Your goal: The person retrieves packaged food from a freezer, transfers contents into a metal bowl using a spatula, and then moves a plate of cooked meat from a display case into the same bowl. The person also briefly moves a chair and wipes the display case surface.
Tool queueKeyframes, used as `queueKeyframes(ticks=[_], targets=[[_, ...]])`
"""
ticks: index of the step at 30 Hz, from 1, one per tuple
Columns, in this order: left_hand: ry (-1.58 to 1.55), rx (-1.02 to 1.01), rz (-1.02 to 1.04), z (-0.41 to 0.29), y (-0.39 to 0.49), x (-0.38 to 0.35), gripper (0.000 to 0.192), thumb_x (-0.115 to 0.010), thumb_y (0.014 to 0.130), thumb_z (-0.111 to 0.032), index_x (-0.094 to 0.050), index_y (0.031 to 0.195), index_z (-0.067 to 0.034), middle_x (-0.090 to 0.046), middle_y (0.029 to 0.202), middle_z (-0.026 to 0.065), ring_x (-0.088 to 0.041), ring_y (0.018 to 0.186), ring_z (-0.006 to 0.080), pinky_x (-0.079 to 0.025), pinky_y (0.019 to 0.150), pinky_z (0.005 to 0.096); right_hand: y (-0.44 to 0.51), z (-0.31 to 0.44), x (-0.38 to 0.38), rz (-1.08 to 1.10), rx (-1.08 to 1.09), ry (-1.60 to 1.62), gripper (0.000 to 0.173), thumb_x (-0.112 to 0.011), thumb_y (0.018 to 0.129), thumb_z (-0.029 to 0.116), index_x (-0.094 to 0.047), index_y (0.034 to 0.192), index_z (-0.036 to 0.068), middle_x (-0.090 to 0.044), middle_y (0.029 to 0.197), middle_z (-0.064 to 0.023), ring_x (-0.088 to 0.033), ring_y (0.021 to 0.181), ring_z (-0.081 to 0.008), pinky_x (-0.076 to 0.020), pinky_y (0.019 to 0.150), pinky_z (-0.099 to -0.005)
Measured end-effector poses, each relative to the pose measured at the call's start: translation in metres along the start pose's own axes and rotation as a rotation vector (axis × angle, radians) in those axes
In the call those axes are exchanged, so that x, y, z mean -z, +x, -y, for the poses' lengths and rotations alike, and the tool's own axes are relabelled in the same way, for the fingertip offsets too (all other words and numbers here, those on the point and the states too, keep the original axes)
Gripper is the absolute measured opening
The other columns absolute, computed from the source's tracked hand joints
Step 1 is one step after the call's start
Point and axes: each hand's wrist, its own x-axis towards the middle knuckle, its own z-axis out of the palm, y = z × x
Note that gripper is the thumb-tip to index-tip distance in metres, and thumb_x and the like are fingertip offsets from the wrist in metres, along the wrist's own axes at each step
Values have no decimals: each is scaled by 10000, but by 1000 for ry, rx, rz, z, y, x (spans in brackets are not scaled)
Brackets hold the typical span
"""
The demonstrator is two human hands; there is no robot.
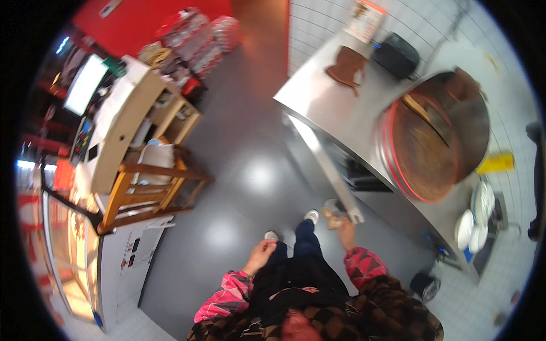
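Observation:
My right hand [346, 235] hangs beside the front leg of a steel table, its fingers closed on a blurred clear plastic bag or container [334, 213] with tan contents. What is inside cannot be made out. My left hand [261, 255] is in front of my left thigh, thumb and fingertips together, and nothing shows between them. Grey floor [230, 213] lies ahead of my shoes. To the right, the steel table [311, 98] carries a large round metal pot [386, 145] with a red rim band and brown contents. A ladle with a wooden handle [416, 106] rests in it.
A brown cloth item [347, 68] and a black device [396, 55] lie on the table; white bowls [464, 230] stand at its near end. On the left are a wooden chair [149, 170], a desk [123, 115] and a lit glass cabinet [72, 264]. Wrapped packs [192, 38] are stacked beyond.

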Motion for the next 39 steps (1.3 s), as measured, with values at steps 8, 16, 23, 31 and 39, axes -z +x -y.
queueKeyframes(ticks=[8, 16, 23, 31, 39], targets=[[391, -291, 1, -47, 70, -33, 522, -630, 814, -324, -463, 1228, -52, -499, 1200, 200, -522, 1083, 309, -429, 894, 377, -82, 72, -69, 176, -146, 6, 336, -494, 784, 47, -547, 1091, 176, -500, 975, -284, -532, 856, -465, -453, 744, -497], [511, -270, -113, -62, 81, -68, 991, -715, 704, -357, -96, 1409, -39, -356, 1337, 217, -417, 1190, 375, -395, 943, 420, -134, 121, -145, 182, -19, 213, 369, -480, 811, 30, -477, 1179, 10, -402, 1225, -284, -459, 1080, -406, -389, 913, -401], [669, -211, -139, -49, 83, 0, 1039, -736, 644, -293, -66, 1431, -190, -423, 1261, 143, -529, 1041, 371, -469, 794, 465, -196, 128, -140, 885, 164, 106, 325, -514, 859, 182, -482, 1151, 42, -593, 969, -175, -589, 888, -337, -468, 792, -385], [593, -317, -137, -36, 88, 85, 943, -742, 631, -302, -217, 1402, -160, -488, 1252, 123, -531, 1072, 333, -471, 806, 442, -123, 53, -34, 787, -574, 238, 422, -454, 862, 93, -372, 1276, 105, -548, 880, -36, -521, 668, -118, -479, 498, -258], [563, -370, -105, -35, 103, 144, 923, -752, 622, -294, -261, 1393, -170, -506, 1245, 97, -529, 1090, 300, -461, 822, 415, 47, 33, -40, 300, -514, 60, 349, -501, 828, 184, -427, 1147, 63, -505, 742, -40, -493, 575, -145, -429, 438, -299]])
